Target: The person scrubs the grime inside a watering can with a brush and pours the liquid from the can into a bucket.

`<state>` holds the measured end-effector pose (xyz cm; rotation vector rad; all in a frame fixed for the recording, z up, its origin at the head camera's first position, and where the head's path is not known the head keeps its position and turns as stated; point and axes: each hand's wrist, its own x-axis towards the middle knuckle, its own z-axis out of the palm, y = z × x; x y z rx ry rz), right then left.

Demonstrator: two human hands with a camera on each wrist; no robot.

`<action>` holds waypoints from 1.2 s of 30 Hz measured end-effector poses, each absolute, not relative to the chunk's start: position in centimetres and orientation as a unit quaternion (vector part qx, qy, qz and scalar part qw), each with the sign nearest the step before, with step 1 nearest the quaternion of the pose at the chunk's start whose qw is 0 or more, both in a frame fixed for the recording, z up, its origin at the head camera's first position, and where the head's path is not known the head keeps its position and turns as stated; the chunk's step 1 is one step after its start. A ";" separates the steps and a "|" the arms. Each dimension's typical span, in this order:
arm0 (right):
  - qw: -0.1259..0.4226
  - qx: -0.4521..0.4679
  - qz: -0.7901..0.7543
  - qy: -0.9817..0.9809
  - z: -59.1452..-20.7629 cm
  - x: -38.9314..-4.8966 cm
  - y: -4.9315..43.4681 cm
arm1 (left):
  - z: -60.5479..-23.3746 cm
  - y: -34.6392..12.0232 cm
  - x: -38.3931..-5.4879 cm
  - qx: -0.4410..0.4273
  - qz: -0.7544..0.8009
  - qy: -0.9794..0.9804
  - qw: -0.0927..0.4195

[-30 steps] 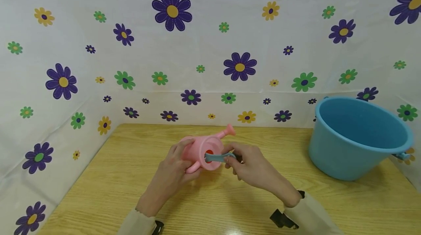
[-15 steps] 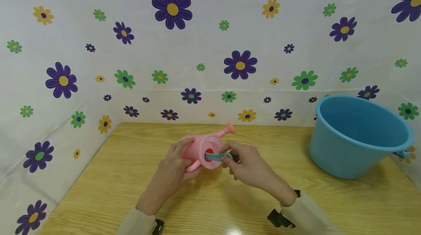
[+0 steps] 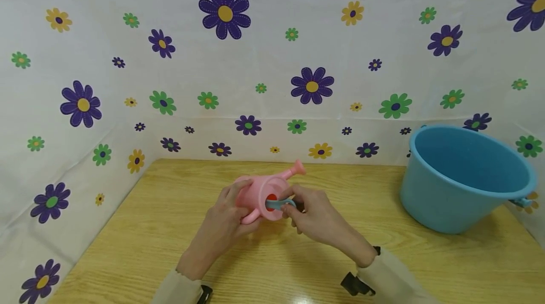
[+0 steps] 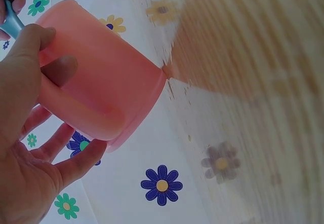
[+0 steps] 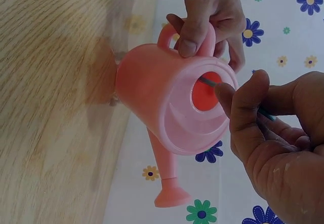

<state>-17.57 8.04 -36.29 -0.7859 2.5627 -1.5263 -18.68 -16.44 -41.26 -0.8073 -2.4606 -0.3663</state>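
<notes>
A pink watering can (image 3: 253, 193) lies tilted just above or on the table, its round opening facing my right hand (image 3: 319, 214). My left hand (image 3: 221, 219) grips it at the handle, thumb and fingers curled around, as the left wrist view also shows. Between the thumb and fingers of my right hand is pinched a light blue handle (image 3: 277, 204) with a looped end. The handle's far part is inside the opening, so its head is hidden. Through the opening the inside (image 5: 202, 100) looks red-orange. The spout (image 3: 293, 169) points to the back right.
A large light blue bucket (image 3: 443, 202) stands on the wooden table (image 3: 162, 228) at the right. A white cloth (image 3: 264, 53) with printed flowers hangs behind and along the sides.
My right hand has moved a little left, and the blue handle has slid further into the can. My left hand and the watering can have stayed in place.
</notes>
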 end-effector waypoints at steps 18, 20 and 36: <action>0.025 -0.259 -0.486 0.834 -37.4 -18.4 7.1 | -41.5 -16.4 -18.6 -0.296 -0.131 -0.909 0.261; 0.025 -0.259 -0.485 0.835 -37.5 -18.4 7.1 | -41.4 -16.4 -18.6 -0.295 -0.130 -0.910 0.260; 0.045 -0.253 -0.494 0.831 -37.3 -18.5 7.8 | -41.3 -16.3 -18.6 -0.294 -0.133 -0.912 0.255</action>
